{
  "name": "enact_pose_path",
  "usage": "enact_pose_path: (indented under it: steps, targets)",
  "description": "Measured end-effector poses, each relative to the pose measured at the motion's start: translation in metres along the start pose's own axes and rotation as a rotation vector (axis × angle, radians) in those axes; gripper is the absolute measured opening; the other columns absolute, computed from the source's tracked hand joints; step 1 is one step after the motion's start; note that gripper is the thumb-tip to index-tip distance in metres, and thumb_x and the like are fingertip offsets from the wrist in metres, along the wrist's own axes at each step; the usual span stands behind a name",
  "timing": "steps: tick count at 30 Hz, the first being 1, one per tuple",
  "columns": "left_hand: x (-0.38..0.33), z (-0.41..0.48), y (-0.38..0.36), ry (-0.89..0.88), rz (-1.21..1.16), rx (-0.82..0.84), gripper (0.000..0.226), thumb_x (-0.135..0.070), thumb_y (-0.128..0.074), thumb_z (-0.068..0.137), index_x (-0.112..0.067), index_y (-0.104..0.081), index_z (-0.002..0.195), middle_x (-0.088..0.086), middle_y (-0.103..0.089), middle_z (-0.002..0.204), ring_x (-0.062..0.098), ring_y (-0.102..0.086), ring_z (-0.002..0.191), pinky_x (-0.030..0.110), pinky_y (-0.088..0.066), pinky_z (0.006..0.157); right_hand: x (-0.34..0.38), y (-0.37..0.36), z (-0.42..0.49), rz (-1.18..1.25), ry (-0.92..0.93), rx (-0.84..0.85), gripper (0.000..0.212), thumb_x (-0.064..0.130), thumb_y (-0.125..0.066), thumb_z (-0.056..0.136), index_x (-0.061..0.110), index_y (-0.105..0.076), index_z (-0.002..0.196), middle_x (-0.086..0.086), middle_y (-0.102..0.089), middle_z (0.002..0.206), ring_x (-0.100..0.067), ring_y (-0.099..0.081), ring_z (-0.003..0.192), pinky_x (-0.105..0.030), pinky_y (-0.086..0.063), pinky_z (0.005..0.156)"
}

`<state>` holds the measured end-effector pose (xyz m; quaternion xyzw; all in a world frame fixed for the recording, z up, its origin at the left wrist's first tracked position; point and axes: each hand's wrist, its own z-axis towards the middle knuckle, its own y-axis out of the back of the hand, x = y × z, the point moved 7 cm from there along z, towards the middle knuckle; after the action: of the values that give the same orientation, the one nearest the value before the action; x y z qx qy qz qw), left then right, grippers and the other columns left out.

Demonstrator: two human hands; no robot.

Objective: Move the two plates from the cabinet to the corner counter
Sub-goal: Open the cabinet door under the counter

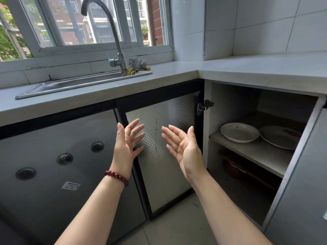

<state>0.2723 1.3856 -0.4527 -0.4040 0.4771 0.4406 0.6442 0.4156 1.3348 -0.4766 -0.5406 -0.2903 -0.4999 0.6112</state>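
Note:
Two white plates sit side by side on the middle shelf [251, 152] of an open cabinet at the right: a round one [239, 132] to the left and a second plate [279, 137] to the right, partly cut off by the cabinet's side. The corner counter [200, 68] lies above, pale and bare. My left hand [128, 140] and my right hand [180, 145] are raised in front of the patterned metal door, palms facing each other, fingers spread, holding nothing. Both hands are left of the open cabinet and apart from the plates.
A steel sink [79, 84] with a tall tap [113, 32] is set in the counter under the window. A crumpled cloth [138, 65] lies behind the tap. A dark red object [231, 169] rests low in the cabinet. A hinge [205, 105] juts out at the cabinet's left edge.

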Motion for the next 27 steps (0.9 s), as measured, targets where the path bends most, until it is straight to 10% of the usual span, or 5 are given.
enact_pose_path:
  steps: [27]
  targets:
    - [0.059, 0.019, -0.207, 0.103, -0.092, 0.491, 0.064, -0.069, -0.024, 0.083, -0.031, -0.055, 0.124, -0.008, -0.058, 0.130, 0.012, -0.052, 0.121, 0.044, -0.038, 0.101, 0.055, 0.178, -0.041, -0.150, 0.123, -0.512, 0.052, 0.048, -0.020, 0.098, 0.022, -0.059, 0.119, 0.004, -0.064, 0.123, -0.010, -0.061, 0.112, -0.029, -0.046, 0.092]
